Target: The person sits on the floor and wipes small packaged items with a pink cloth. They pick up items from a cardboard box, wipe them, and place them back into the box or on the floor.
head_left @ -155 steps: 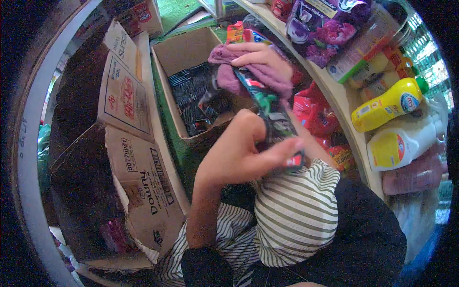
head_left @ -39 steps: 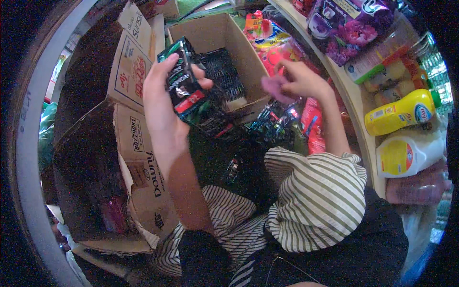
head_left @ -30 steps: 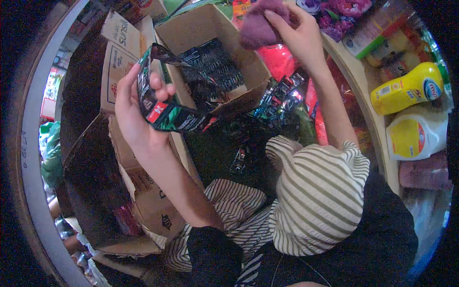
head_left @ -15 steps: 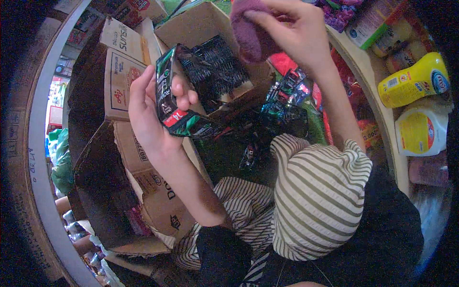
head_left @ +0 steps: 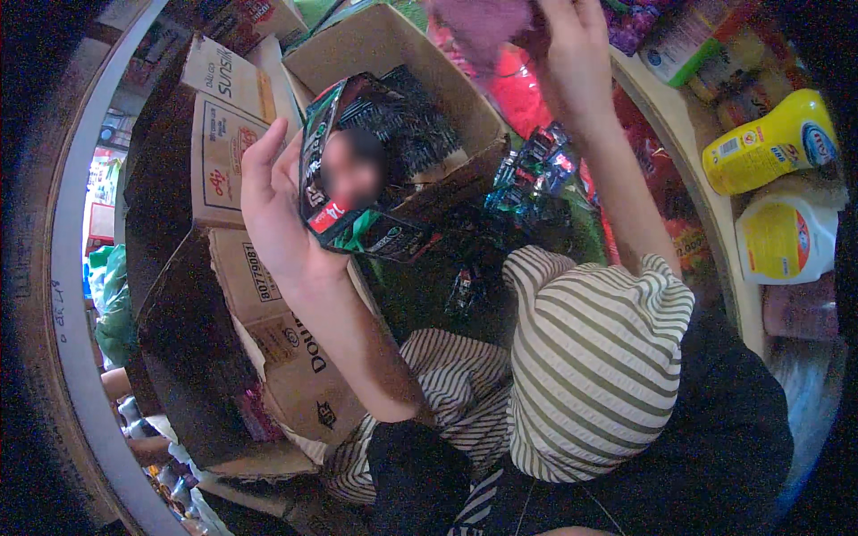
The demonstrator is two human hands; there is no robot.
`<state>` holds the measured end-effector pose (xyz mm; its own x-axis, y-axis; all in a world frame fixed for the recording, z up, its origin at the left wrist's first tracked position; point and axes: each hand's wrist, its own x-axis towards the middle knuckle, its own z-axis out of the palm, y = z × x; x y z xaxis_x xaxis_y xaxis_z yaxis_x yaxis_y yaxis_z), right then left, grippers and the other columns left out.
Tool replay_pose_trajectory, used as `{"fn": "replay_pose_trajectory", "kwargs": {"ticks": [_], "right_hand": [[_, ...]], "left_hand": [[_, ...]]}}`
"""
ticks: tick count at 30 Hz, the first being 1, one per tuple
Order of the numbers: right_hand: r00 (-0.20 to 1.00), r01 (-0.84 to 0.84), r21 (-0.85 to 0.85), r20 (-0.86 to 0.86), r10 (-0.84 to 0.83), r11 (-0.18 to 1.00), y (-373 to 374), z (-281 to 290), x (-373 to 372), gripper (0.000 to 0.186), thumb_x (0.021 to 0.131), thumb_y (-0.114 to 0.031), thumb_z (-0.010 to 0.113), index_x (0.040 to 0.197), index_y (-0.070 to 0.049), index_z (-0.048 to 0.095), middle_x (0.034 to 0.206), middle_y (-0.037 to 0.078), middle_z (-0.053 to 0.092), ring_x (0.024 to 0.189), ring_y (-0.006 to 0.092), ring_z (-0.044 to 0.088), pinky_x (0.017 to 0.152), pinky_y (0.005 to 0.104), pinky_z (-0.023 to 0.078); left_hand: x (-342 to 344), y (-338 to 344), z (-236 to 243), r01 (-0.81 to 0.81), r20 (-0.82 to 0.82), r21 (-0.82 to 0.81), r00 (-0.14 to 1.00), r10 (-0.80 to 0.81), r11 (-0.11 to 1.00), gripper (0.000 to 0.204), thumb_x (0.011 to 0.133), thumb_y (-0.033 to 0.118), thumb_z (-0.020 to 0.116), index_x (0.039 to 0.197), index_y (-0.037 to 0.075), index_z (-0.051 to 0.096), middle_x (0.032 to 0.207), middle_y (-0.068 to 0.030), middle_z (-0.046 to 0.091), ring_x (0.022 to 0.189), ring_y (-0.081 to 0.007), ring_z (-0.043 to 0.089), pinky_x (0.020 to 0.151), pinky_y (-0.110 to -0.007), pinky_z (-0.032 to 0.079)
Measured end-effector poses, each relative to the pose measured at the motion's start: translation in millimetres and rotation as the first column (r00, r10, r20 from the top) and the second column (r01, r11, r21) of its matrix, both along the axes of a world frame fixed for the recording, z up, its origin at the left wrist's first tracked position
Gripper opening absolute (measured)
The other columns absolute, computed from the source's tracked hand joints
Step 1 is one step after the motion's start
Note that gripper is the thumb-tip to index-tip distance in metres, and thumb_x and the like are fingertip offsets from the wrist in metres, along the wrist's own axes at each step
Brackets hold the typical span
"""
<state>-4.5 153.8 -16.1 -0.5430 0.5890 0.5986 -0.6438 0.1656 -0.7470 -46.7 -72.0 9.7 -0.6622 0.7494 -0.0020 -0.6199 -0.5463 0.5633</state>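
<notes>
My left hand (head_left: 273, 201) is closed around a black box-like packet (head_left: 380, 237) with green and red markings, thumb upright beside it and fingers wrapped over its far side. A blurred patch covers part of that packet. Up at the top edge, my right hand (head_left: 576, 67) is raised and smeared by motion, with a purple cloth (head_left: 483, 27) at its fingers. Behind the packet stands an open cardboard box (head_left: 456, 174) holding many dark shiny sachets (head_left: 416, 112). More glossy sachets (head_left: 532, 174) lie in a heap right of that box.
Several cardboard cartons (head_left: 228, 152) stand along the left. To the right, a shelf edge (head_left: 706, 188) carries a yellow bottle (head_left: 764, 147) and a white bottle with a yellow label (head_left: 782, 237). Striped fabric (head_left: 599, 375) covers my lap and knee. Red packages (head_left: 657, 170) sit below the shelf.
My right hand and the purple cloth have moved up toward the top edge, the cloth partly leaving the picture. The packet in my left hand has shifted slightly and turned a little.
</notes>
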Motion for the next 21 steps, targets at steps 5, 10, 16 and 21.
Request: {"fn": "replay_pose_trajectory", "kwargs": {"ticks": [5, 10, 16, 21], "right_hand": [[0.765, -0.639, 0.125, 0.000, 0.644, 0.759, -39, -2, 16, 0.022, 0.084, -0.023, 0.058, 0.092, -0.003, 0.061, 0.093, 0.007, 0.061, 0.091, 0.0156, 0.057, 0.081, 0.0283, 0.044], [0.888, -0.449, 0.125, -0.041, 0.457, 0.884, -62, -14, 4, 0.031, 0.081, -0.026, 0.062, 0.101, -0.003, 0.056, 0.101, 0.007, 0.055, 0.099, 0.0172, 0.053, 0.090, 0.0300, 0.040], [0.466, -0.883, 0.008, -0.110, 0.878, 0.469, -20, -5, 5, 0.057, 0.081, -0.022, 0.059, 0.128, -0.002, 0.035, 0.088, 0.011, 0.056, 0.081, 0.0123, 0.053, 0.075, 0.0286, 0.043], [0.792, -0.594, 0.351, 0.412, 0.451, 0.723, -15, 9, 12, 0.048, 0.077, -0.005, 0.057, 0.122, -0.005, 0.040, 0.081, 0.013, 0.057, 0.069, 0.0210, 0.056, 0.069, 0.0321, 0.047]], "left_hand": [[2, 6, 3, -0.121, 0.021, -0.043, 0.992, 0.122, 0.992, 0.040, 0.088, 0.031, 0.040, 0.100, -0.005, 0.049, 0.070, -0.0120, 0.057, 0.056, -0.0204, 0.058, 0.055, -0.033, 0.050], [4, 0, 2, 0.025, -0.248, -0.020, 0.968, -0.029, 1.000, 0.028, 0.086, 0.026, 0.045, 0.097, 0.001, 0.052, 0.080, -0.0123, 0.061, 0.064, -0.0217, 0.062, 0.054, -0.030, 0.053], [12, 10, 0, -0.246, -0.210, -0.374, 0.962, 0.176, 0.894, 0.022, 0.082, 0.020, 0.054, 0.087, -0.001, 0.056, 0.068, -0.0121, 0.061, 0.047, -0.0206, 0.060, 0.037, -0.030, 0.050], [15, 4, 8, -0.200, -0.265, -0.431, 0.960, 0.088, 0.880, 0.022, 0.081, 0.017, 0.055, 0.088, -0.004, 0.055, 0.065, -0.0148, 0.060, 0.047, -0.0225, 0.061, 0.037, -0.030, 0.050]]}}
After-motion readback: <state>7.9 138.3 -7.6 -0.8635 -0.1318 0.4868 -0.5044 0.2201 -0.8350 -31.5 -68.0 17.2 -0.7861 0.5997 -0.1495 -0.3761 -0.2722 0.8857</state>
